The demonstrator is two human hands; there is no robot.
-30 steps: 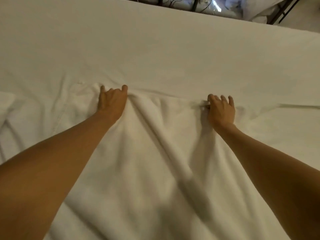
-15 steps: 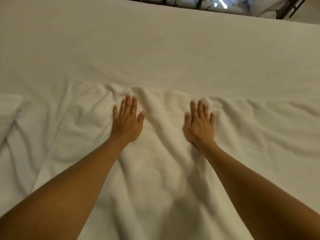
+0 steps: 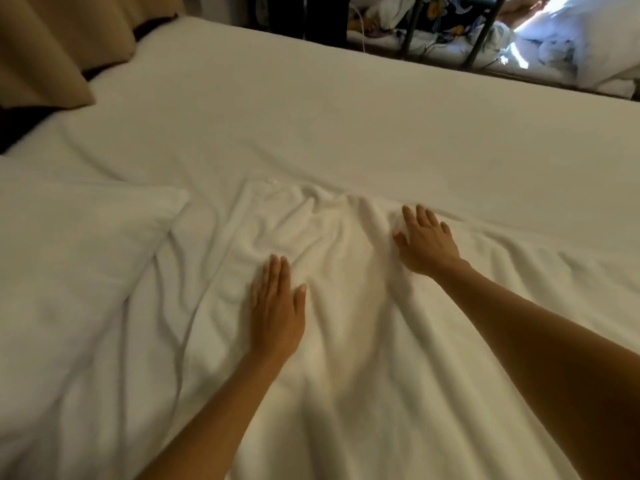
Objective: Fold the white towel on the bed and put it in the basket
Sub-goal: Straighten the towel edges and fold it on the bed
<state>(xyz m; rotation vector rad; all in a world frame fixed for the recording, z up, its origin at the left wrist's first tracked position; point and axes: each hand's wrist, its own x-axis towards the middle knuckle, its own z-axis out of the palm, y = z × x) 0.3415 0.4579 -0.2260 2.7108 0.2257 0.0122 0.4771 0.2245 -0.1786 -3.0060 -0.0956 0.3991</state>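
A white towel (image 3: 346, 306) lies spread and wrinkled on the bed (image 3: 346, 126), its far edge bunched into folds. My left hand (image 3: 275, 306) lies flat on the towel's middle with straight fingers. Farther out and to the right, my right hand (image 3: 424, 240) presses the towel near its far edge, fingers spread. Neither hand holds the cloth. No basket is in view.
A white pillow (image 3: 69, 258) lies at the left beside the towel. A tan curtain (image 3: 52, 43) hangs at the top left. Beyond the bed's far edge stand dark metal bars (image 3: 481, 32) and piled white bedding (image 3: 571, 46).
A second ago both hands gripped the towel's far edge. They let go and now lie flat; the left hand slid back toward me, the right moved rightward. The view has lifted.
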